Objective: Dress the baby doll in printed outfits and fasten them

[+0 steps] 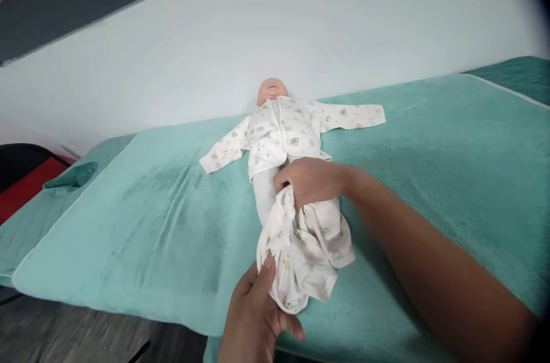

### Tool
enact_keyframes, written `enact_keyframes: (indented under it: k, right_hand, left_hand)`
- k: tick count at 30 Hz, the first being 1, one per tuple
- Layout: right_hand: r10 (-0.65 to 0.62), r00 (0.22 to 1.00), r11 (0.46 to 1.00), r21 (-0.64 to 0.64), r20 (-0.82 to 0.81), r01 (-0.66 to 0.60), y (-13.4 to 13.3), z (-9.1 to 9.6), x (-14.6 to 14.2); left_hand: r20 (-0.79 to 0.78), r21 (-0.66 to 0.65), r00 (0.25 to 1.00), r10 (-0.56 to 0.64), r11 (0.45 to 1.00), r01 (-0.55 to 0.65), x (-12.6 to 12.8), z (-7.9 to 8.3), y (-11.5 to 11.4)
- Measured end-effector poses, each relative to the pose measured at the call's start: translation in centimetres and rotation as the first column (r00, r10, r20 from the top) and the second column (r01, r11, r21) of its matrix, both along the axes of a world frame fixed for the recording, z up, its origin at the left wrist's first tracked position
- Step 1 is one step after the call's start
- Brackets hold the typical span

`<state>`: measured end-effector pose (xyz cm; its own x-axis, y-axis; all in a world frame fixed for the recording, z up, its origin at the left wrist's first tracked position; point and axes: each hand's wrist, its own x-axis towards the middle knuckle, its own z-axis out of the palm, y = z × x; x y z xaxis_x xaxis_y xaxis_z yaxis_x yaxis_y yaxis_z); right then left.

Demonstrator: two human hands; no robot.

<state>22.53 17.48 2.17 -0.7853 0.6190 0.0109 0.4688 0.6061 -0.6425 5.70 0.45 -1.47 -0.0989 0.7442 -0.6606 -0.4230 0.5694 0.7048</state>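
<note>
A baby doll (272, 90) lies on its back, dressed in a white printed baby jacket (281, 128) with both sleeves spread out. Bunched white printed baby pants (286, 248) are at its pale legs (264, 191). My right hand (307, 180) reaches across from the right, its fingers curled into the upper edge of the pants; some fingertips are hidden in the cloth. Lower down, my left hand (258, 306) grips the near end of the pants, thumb on top and fingers underneath. What the bunched cloth covers cannot be seen.
A turquoise plush blanket (172, 225) covers the bed, with a crease left of the doll. Behind the doll's head rises a white wall (193, 65). A red and black object (30, 185) stands at the far left, and dark flooring (107, 334) shows below the bed's edge.
</note>
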Motion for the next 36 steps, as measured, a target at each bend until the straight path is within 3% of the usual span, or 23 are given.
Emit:
enact_keyframes:
  k: [4, 7, 10, 12, 14, 17, 22, 25, 27, 31, 36]
  right_hand:
    - [0.034, 0.992, 0.996, -0.082, -0.122, -0.045, 0.5, -0.1, 0.8]
    - [0.018, 0.981, 0.989, -0.143, -0.191, -0.046, 0.8, -0.3, 1.1]
    - [-0.029, 0.971, 0.986, -0.167, -0.237, -0.011, 1.0, -0.3, 1.1]
    - [-0.053, 0.966, 0.983, -0.184, -0.254, 0.005, 1.1, -0.3, 1.1]
    - [-0.069, 0.967, 0.979, -0.205, -0.245, 0.018, 1.2, -0.2, 1.1]
    - [-0.096, 0.975, 0.976, -0.212, -0.202, 0.052, 1.2, -0.3, 0.9]
    - [-0.162, 0.968, 0.984, -0.103, -0.193, 0.144, 0.8, -0.7, -0.2]
    - [-0.270, 0.943, 0.963, -0.057, -0.194, 0.264, 0.7, -1.2, -1.1]
    - [-0.368, 0.908, 0.929, -0.031, -0.200, 0.369, 0.8, -1.6, -1.7]
    - [-0.490, 0.843, 0.863, 0.011, -0.221, 0.505, 0.9, -2.2, -2.3]
    - [-0.487, 0.829, 0.863, -0.002, -0.274, 0.506, 0.6, -1.5, -1.7]
  left_hand:
    - [0.048, 0.082, 0.998, -0.045, 0.996, 0.041, 0.9, 0.1, 0.9]
    - [-0.017, 0.179, 0.999, -0.034, 0.983, 0.036, 0.9, -0.3, 2.4]
    - [-0.312, 0.352, 0.948, 0.060, 0.934, 0.056, 0.2, -0.9, 4.6]
    - [-0.529, 0.423, 0.837, 0.142, 0.899, 0.115, -0.6, -1.3, 6.4]
    - [-0.627, 0.459, 0.753, 0.199, 0.876, 0.150, -1.5, -1.5, 8.3]
    - [-0.619, 0.539, 0.738, 0.267, 0.828, 0.152, -2.4, -1.6, 11.5]
    - [-0.512, 0.690, 0.794, 0.327, 0.708, 0.153, -2.8, -1.7, 17.1]
    - [-0.496, 0.724, 0.795, 0.350, 0.672, 0.155, -2.8, -2.1, 20.1]
    - [-0.490, 0.722, 0.796, 0.354, 0.677, 0.143, -2.9, -2.2, 21.5]
    - [-0.471, 0.683, 0.839, 0.271, 0.715, 0.152, -3.3, -1.9, 22.2]
    - [-0.398, 0.715, 0.902, 0.169, 0.674, 0.189, -3.5, -1.3, 21.3]
